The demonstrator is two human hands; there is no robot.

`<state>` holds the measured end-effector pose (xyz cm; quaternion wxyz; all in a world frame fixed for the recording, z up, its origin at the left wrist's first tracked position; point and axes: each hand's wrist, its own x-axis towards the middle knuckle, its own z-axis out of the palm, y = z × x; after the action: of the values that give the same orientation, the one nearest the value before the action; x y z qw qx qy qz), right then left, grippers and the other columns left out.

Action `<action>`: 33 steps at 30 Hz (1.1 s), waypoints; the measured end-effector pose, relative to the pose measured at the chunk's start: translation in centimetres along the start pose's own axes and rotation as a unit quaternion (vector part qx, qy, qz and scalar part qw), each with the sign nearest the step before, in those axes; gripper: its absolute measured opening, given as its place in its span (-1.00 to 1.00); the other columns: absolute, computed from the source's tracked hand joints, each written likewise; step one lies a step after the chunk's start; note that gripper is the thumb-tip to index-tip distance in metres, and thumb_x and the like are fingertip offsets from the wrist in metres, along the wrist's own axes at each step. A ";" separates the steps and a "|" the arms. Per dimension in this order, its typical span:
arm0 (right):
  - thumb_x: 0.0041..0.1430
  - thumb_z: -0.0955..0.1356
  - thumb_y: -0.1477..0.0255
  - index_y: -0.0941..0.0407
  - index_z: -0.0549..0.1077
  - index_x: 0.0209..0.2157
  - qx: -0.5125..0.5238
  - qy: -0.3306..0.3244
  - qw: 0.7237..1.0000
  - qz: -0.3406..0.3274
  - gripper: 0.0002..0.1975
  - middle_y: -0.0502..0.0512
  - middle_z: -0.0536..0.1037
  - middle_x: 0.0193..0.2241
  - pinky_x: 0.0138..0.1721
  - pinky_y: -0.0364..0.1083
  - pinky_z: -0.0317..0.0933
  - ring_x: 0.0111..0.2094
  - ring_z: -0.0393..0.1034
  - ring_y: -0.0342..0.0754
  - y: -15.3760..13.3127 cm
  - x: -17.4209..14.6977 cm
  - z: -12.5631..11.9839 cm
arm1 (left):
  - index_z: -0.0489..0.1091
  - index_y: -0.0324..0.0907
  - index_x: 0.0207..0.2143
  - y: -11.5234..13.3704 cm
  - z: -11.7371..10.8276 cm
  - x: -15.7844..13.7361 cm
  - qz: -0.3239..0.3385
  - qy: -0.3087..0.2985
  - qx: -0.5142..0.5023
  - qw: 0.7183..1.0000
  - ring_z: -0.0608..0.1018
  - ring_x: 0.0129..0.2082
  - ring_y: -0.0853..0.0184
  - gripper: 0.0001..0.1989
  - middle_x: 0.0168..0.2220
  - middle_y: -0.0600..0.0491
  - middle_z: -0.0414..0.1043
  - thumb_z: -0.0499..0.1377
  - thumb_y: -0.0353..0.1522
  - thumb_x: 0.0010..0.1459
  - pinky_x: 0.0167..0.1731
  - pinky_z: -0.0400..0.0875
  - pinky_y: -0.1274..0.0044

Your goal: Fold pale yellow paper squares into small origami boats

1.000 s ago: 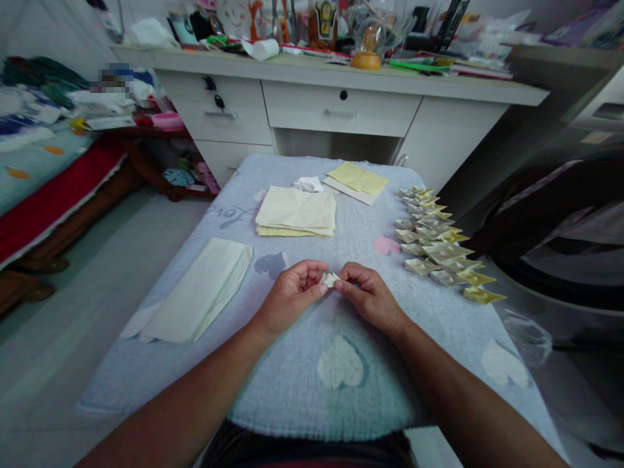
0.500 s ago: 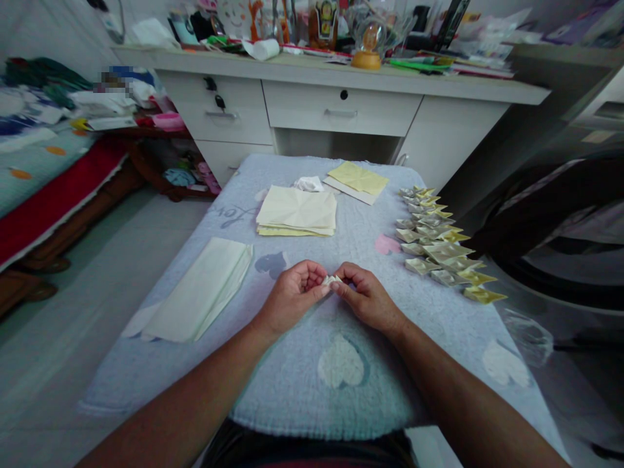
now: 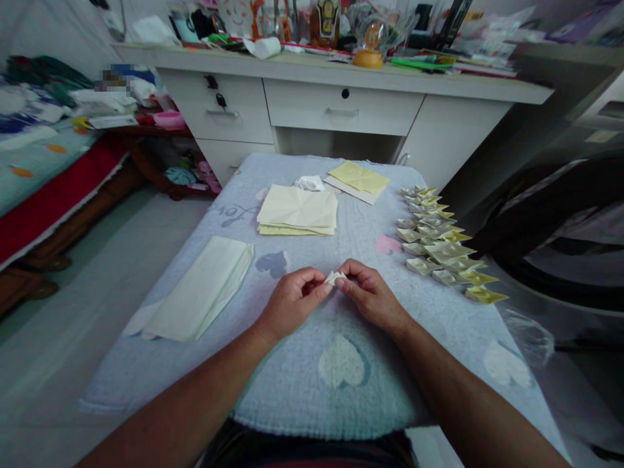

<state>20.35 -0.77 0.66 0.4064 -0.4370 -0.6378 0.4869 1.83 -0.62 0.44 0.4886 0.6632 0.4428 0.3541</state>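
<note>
Between my two hands is a small piece of folded paper (image 3: pixel 334 277), pale cream, largely covered by the fingers. My left hand (image 3: pixel 296 299) pinches its left side with thumb and forefinger. On its right side, my right hand (image 3: pixel 373 296) grips it the same way. Beyond the hands lies a stack of creased cream and yellow paper sheets (image 3: pixel 297 207). Several folded paper boats (image 3: pixel 441 260), silvery and yellow, stand in rows to the right. Left of my hands rests a long folded pile of pale paper (image 3: pixel 199 289).
A blue cloth with heart patterns covers the table (image 3: pixel 302 403). A yellow sheet (image 3: pixel 359 177) and a crumpled white tissue (image 3: pixel 310 183) lie at its far side. Behind stands a white desk (image 3: pixel 341 107) with a cluttered top. A clear plastic bag (image 3: pixel 529 338) hangs by the right edge.
My left fingers have shifted on the folded paper, and more of it shows between the hands. The stacks and the paper boats have stayed where they were.
</note>
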 end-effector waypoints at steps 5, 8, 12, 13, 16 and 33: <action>0.23 0.32 0.13 0.11 0.39 -0.40 -0.036 -0.001 0.999 -0.033 -0.68 -0.01 0.40 -0.45 -0.29 -0.11 0.16 -0.38 0.26 -0.11 -0.2 0.0 0.0 | 0.42 -0.22 -0.43 -0.3 -0.1 0.1 -0.009 0.006 0.001 1.000 0.28 -0.53 0.45 -0.76 -0.55 0.15 0.26 0.18 -0.23 0.16 -0.51 0.14 0.59; 0.24 0.31 0.13 0.10 0.40 -0.40 -0.048 -0.001 0.998 -0.049 -0.68 -0.01 0.38 -0.45 -0.29 -0.11 0.15 -0.38 0.26 -0.11 -0.4 0.0 0.0 | 0.43 -0.22 -0.43 -0.5 -0.3 0.2 -0.018 -0.003 -0.018 1.000 0.28 -0.53 0.45 -0.76 -0.55 0.15 0.26 0.19 -0.22 0.15 -0.50 0.14 0.57; 0.24 0.31 0.14 0.11 0.41 -0.40 -0.058 -0.005 0.996 -0.063 -0.69 -0.01 0.37 -0.45 -0.29 -0.12 0.15 -0.38 0.26 -0.12 -0.6 -0.1 0.1 | 0.44 -0.23 -0.46 -0.6 -0.5 0.3 0.004 -0.008 -0.022 1.000 0.31 -0.49 0.43 -0.75 -0.52 0.13 0.30 0.20 -0.23 0.15 -0.46 0.16 0.55; 0.25 0.31 0.15 0.11 0.41 -0.39 -0.061 -0.007 0.996 -0.065 -0.69 -0.01 0.37 -0.45 -0.29 -0.12 0.16 -0.38 0.26 -0.12 -0.7 -0.1 0.1 | 0.44 -0.23 -0.46 -0.5 -0.5 0.3 0.009 -0.005 -0.021 1.000 0.31 -0.49 0.43 -0.75 -0.52 0.12 0.29 0.20 -0.23 0.15 -0.46 0.16 0.55; 0.25 0.32 0.16 0.11 0.41 -0.37 -0.077 -0.009 0.995 -0.069 -0.71 0.01 0.38 -0.43 -0.27 -0.11 0.16 -0.35 0.27 -0.10 -0.6 -0.1 0.1 | 0.43 -0.23 -0.48 -0.4 -0.5 0.2 0.018 0.001 -0.015 1.000 0.31 -0.49 0.43 -0.77 -0.52 0.12 0.29 0.20 -0.26 0.15 -0.46 0.15 0.55; 0.29 0.29 0.24 0.10 0.38 -0.41 -0.117 0.008 0.989 -0.095 -0.74 -0.02 0.38 -0.47 -0.29 -0.12 0.14 -0.38 0.27 -0.12 -0.8 -0.1 0.4 | 0.38 -0.22 -0.49 0.2 -0.4 0.1 0.088 0.018 0.089 0.992 0.34 -0.47 0.43 -0.78 -0.51 0.14 0.27 0.15 -0.31 0.20 -0.43 0.16 0.55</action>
<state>19.86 -1.09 1.31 0.4021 -0.4226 -0.7258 0.3646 1.55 -0.44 0.72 0.3862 0.7339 0.4213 0.3670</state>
